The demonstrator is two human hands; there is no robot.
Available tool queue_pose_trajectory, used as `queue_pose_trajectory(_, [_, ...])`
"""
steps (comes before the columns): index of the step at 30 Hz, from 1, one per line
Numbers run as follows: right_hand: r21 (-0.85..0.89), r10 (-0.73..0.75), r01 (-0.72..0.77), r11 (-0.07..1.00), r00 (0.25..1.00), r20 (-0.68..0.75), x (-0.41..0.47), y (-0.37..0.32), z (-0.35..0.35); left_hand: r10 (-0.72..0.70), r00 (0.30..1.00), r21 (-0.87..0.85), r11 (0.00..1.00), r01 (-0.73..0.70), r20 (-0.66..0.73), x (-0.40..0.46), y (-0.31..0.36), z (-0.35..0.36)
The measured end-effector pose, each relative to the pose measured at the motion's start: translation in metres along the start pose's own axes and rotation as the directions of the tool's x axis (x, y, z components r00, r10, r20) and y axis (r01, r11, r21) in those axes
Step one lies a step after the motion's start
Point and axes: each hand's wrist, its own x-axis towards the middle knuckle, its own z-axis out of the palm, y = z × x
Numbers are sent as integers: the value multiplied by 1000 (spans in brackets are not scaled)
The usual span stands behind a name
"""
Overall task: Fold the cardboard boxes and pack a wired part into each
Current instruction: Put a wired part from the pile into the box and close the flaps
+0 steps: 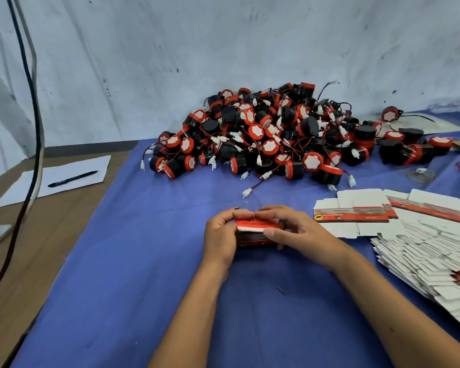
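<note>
Both hands, left hand (221, 235) and right hand (290, 229), grasp one small red cardboard box (255, 233) just above the blue-covered bench (133, 261), fingers curled over its top flap, apparently pressing it closed. The heap of wired parts (276, 134) lies well beyond; the flat box blanks (420, 235) sit to the right (both within reach). The box's contents are hidden, and its print is illegible.
</note>
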Motion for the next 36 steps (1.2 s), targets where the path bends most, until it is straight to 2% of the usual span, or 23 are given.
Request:
queue_pose_trajectory(3, [-170, -88, 70, 983, 991, -105, 1, 1, 6, -9, 990, 38, 999, 4, 138, -4, 4, -12])
queue_pose_trajectory(5, [-292, -187, 131, 947, 967, -174, 3, 4, 10, 65, 972, 115, 989, -94, 228, -7, 1, -19])
queue_pose_trajectory(7, [-335, -247, 175, 926, 951, -187, 4, 5, 11, 131, 950, 191, 963, -190, 282, -8, -4, -22])
queue_pose_trajectory(12, [-413, -343, 252, 875, 925, -162, 4, 6, 10, 128, 953, 249, 948, -199, 274, -2, -4, -25])
queue_pose_trajectory(15, [-579, -361, 239, 779, 927, -103, 2, 7, 9, 110, 956, 299, 935, -193, 271, -1, -7, -27])
queue_pose_trajectory(17, [-631, -380, 242, 737, 921, -90, 0, 9, 8, 111, 954, 328, 922, -203, 279, -2, -7, -29])
queue_pose_trajectory(22, [-522, -388, 232, 821, 897, -211, -1, 5, 11, 144, 952, 367, 899, -240, 270, -5, -4, -27])
queue_pose_trajectory(26, [-586, -409, 230, 777, 892, -192, 3, 5, 15, 134, 956, 351, 909, -223, 261, -4, -4, -27])
queue_pose_trajectory(30, [-616, -436, 208, 760, 866, -244, 7, 3, 16, 152, 949, 355, 901, -248, 278, -4, -4, -27])
queue_pose_trajectory(36, [-464, -373, 215, 859, 884, -281, 3, 7, 16, 174, 952, 369, 892, -260, 250, -3, -6, -26])
